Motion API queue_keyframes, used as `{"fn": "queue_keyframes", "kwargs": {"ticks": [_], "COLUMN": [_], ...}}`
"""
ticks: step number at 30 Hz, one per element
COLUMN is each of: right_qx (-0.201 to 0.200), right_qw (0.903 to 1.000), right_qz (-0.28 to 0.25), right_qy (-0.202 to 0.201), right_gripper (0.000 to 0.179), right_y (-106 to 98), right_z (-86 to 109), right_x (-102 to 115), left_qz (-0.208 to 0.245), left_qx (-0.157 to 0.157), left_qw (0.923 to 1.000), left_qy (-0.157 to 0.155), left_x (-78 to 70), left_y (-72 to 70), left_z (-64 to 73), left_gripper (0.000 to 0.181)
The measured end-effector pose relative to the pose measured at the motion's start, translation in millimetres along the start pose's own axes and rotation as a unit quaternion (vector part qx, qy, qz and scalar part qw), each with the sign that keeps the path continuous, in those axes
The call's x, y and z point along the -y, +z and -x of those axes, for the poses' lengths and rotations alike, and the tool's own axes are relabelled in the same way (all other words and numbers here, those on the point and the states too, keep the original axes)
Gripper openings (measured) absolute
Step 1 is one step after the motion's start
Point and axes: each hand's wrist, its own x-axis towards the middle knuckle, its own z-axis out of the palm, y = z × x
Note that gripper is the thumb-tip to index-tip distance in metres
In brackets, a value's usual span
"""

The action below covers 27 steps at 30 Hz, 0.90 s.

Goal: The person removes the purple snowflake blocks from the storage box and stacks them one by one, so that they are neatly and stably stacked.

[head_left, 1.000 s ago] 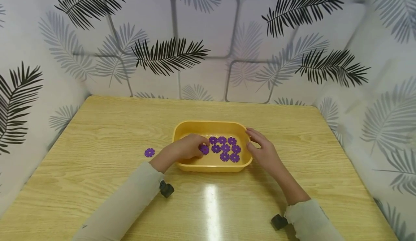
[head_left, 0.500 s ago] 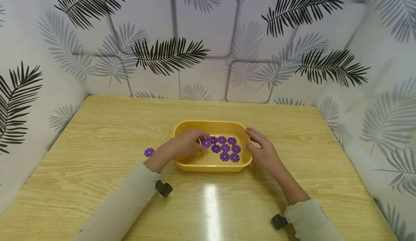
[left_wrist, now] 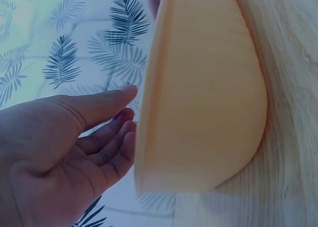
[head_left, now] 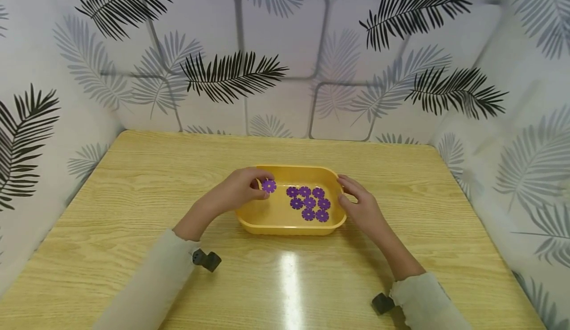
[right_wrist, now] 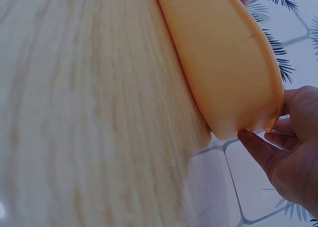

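In the head view, my left hand [head_left: 242, 187] is over the left end of a yellow plastic basin [head_left: 285, 230]. It pinches a purple notched snowflake disc [head_left: 269, 186] between thumb and fingers, above the basin floor. Several matching purple discs [head_left: 309, 203] lie flat in the basin's right half. My right hand [head_left: 364, 212] holds the basin's right end at the rim. The right wrist view shows the fingers of that hand [right_wrist: 298, 147] against the outer wall and rim. From the left wrist, the basin's outer wall [left_wrist: 203, 93] hides most of the pinched disc.
The basin stands on a light wooden table [head_left: 147, 171] near its middle. Behind and at both sides hangs a leaf-patterned cloth [head_left: 285, 107]. Dark wrist cameras [head_left: 207, 259] sit by both cuffs.
My left hand has lifted the disc from beside the others and carried it left, toward the basin's left end. A loose disc on the table is now hidden behind the left arm. The right hand stays put.
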Motion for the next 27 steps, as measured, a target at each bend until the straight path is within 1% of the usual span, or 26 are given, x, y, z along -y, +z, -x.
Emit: {"fn": "queue_keyframes", "kwargs": {"ticks": [5,12,15,21,27], "right_qx": [-0.002,-0.004,-0.005,-0.004,-0.005], "right_qw": [1.0000,0.9999,0.9999,0.9999,1.0000], "right_qz": [0.002,0.008,0.009,0.012,0.008], "right_qy": [-0.006,-0.007,-0.005,-0.005,-0.002], "right_gripper": [0.048,0.048,0.048,0.048,0.048], "right_y": [0.1,0.5,0.6,0.4,1.3], "right_z": [-0.2,-0.2,-0.5,-0.3,-1.1], "right_x": [-1.1,-0.5,0.1,0.2,-1.2], "left_qz": [0.004,0.022,0.012,-0.004,-0.030], "left_qx": [-0.023,-0.052,-0.062,-0.068,-0.056], "left_qw": [0.9997,0.9983,0.9978,0.9962,0.9957], "left_qy": [-0.003,-0.009,-0.018,-0.053,-0.067], "left_x": [6.7,17.9,25.5,47.9,71.4], "left_y": [-8.8,-20.8,-24.9,-30.1,-33.2], "left_z": [13.0,36.3,44.8,57.2,67.3], "left_gripper": [0.033,0.032,0.032,0.035,0.036]}}
